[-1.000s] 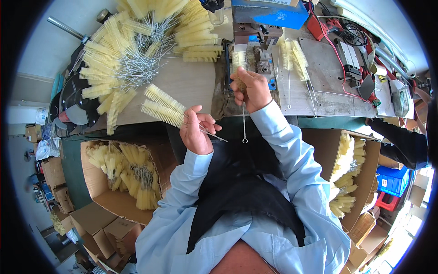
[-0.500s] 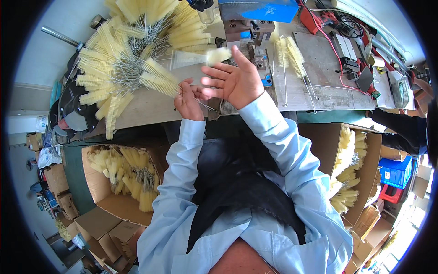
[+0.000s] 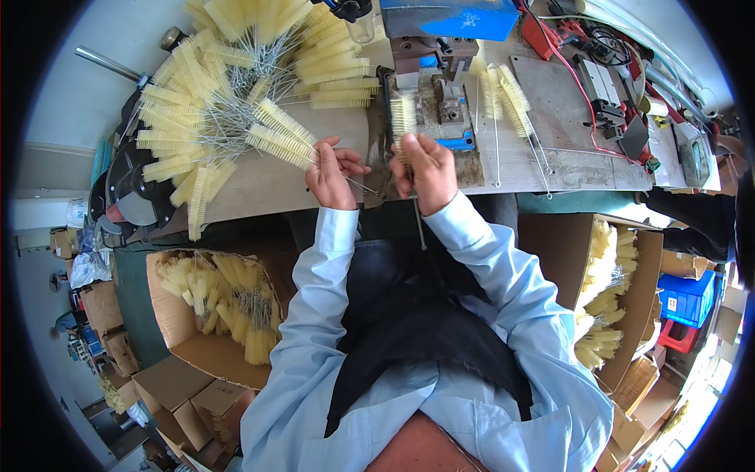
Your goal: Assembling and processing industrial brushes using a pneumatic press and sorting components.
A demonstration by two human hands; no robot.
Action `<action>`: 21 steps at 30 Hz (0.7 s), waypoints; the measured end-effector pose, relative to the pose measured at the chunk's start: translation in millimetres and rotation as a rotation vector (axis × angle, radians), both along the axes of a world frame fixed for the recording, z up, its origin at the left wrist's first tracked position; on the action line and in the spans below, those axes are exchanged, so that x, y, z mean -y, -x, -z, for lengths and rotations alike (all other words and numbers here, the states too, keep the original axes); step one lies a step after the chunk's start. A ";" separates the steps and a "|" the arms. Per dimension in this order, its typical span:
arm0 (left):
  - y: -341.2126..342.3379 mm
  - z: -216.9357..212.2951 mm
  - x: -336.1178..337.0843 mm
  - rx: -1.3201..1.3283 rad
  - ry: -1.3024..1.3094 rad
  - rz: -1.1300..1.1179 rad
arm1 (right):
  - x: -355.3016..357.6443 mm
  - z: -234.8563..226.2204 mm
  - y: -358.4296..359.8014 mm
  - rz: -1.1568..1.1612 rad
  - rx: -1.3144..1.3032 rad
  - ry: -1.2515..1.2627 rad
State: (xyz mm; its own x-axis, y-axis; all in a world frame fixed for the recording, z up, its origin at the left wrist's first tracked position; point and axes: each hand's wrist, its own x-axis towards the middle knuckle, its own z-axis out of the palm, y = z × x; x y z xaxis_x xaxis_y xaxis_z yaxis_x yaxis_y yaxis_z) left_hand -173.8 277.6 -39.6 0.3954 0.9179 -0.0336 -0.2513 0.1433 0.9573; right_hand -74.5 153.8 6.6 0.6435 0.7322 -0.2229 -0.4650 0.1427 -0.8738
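My right hand [image 3: 429, 169] is closed around a brush [image 3: 403, 116] with pale yellow bristles. Its bristled end points away from me and its wire stem hangs past the table edge. To the left, my left hand [image 3: 336, 175] has two similar brushes [image 3: 281, 135] in its grip; their wire ends stick out below the fingers, and some of those fingers are spread. Behind it a big heap of yellow brushes [image 3: 236, 102] covers the table's left part, wires pointing inward. Just beyond my right hand is a metal fixture [image 3: 452, 106] with blue parts.
Several finished-looking brushes with looped stems [image 3: 515, 101] lie right of the fixture. A blue machine housing [image 3: 448, 20] overhangs it. Cardboard boxes of brushes stand below, left [image 3: 177, 334] and right [image 3: 637, 315]. Red tools and cables [image 3: 550, 39] occupy the far right.
My right hand was open, palm up, beside a blurred pale brush; now it is lower and closed on a brush. Brushes now lie at the heap's right side where the blur was.
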 end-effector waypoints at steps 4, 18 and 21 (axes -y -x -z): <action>-0.7 0.2 0.8 0.000 -0.006 0.000 | 27.2 10.6 -26.0 0.054 -0.130 -0.047; -1.4 1.1 1.6 0.006 0.001 -0.002 | 36.4 22.2 -55.9 0.002 -0.327 -0.308; -0.1 -10.3 12.4 -0.054 0.030 0.008 | 40.1 18.4 -43.2 0.004 -0.132 -0.144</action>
